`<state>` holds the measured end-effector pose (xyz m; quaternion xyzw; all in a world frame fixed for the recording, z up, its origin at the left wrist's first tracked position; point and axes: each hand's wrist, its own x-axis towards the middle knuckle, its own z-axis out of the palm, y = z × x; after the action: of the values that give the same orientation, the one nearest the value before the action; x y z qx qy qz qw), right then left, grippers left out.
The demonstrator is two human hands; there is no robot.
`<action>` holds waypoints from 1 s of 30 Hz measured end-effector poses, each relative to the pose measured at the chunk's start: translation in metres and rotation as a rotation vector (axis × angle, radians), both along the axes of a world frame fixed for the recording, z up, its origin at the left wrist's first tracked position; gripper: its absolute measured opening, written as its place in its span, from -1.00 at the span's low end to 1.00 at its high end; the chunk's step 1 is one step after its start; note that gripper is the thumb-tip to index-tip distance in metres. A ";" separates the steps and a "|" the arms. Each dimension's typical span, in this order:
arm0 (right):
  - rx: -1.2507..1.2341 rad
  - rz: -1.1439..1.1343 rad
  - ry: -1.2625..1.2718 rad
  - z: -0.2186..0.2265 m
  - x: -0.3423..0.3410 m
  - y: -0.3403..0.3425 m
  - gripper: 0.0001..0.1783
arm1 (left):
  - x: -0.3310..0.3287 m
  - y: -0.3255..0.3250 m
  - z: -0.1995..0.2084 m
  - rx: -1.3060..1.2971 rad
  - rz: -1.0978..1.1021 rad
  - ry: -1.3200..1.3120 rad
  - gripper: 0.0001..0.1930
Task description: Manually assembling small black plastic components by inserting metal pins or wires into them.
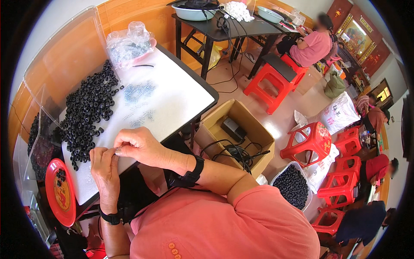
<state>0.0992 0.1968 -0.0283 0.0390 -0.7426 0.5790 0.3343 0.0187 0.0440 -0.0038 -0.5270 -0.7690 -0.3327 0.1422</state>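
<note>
Left hand (pixel 105 170), right hand (pixel 141 146) meeting in pinch — black beads (pixel 89 102) alongside.

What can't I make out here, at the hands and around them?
In the head view:
Anything pinched between the left hand and right hand: hidden by fingers, too small.
Pale blue bits on the white tabletop: too small for individual shapes.
Clear plastic bag: contents obscured by creases and glare.
Cardboard box: part of its bottom hidden by black cables.

The person's left grip (pixel 105 170) and right grip (pixel 140 146) meet at pinched fingertips (pixel 122 151), right forearm (pixel 215 175) slanting inward, left forearm (pixel 115 235) pointing up.
</note>
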 end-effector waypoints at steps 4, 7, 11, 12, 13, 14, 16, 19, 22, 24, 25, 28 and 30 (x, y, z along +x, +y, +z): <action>0.025 -0.004 0.000 0.000 0.000 0.000 -0.91 | 0.000 -0.001 0.001 0.001 -0.024 0.002 -0.88; 0.022 -0.009 -0.001 -0.001 0.000 0.000 -0.91 | -0.001 -0.002 0.000 -0.010 -0.031 0.020 -0.87; 0.021 -0.012 0.020 -0.003 -0.002 -0.001 -0.90 | -0.001 -0.001 -0.001 0.004 -0.021 0.023 -0.86; 0.018 -0.009 0.009 -0.001 0.000 0.000 -0.90 | -0.001 -0.001 -0.001 0.010 -0.025 0.024 -0.86; 0.015 -0.005 -0.001 0.000 0.001 0.000 -0.90 | -0.001 -0.001 -0.001 0.008 -0.022 0.024 -0.86; 0.013 -0.002 -0.001 0.000 0.001 0.000 -0.90 | -0.001 -0.001 -0.002 -0.002 -0.015 0.039 -0.86; 0.014 -0.005 -0.007 0.000 0.001 0.001 -0.90 | 0.000 0.000 -0.001 -0.014 -0.006 0.053 -0.86; -0.005 0.000 -0.009 0.000 0.002 0.001 -0.91 | 0.000 0.002 -0.002 -0.023 -0.003 0.074 -0.85; -0.004 0.010 -0.015 0.001 0.001 0.000 -0.91 | 0.000 -0.001 -0.002 -0.025 0.018 0.092 -0.84; 0.018 -0.001 0.008 0.000 0.000 0.001 -0.91 | 0.000 0.000 -0.003 -0.021 0.036 0.103 -0.83; 0.041 -0.012 0.033 -0.001 0.000 0.001 -0.91 | 0.000 0.001 -0.004 -0.021 0.035 0.102 -0.83; 0.044 -0.015 0.031 -0.003 -0.001 0.001 -0.91 | 0.000 0.000 -0.004 -0.014 0.042 0.111 -0.83; 0.044 -0.012 0.027 -0.002 0.000 0.001 -0.91 | 0.002 0.000 -0.002 -0.013 0.041 0.091 -0.83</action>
<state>0.0989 0.1976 -0.0302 0.0497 -0.7507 0.5599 0.3470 0.0203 0.0440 -0.0060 -0.5266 -0.7746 -0.3003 0.1803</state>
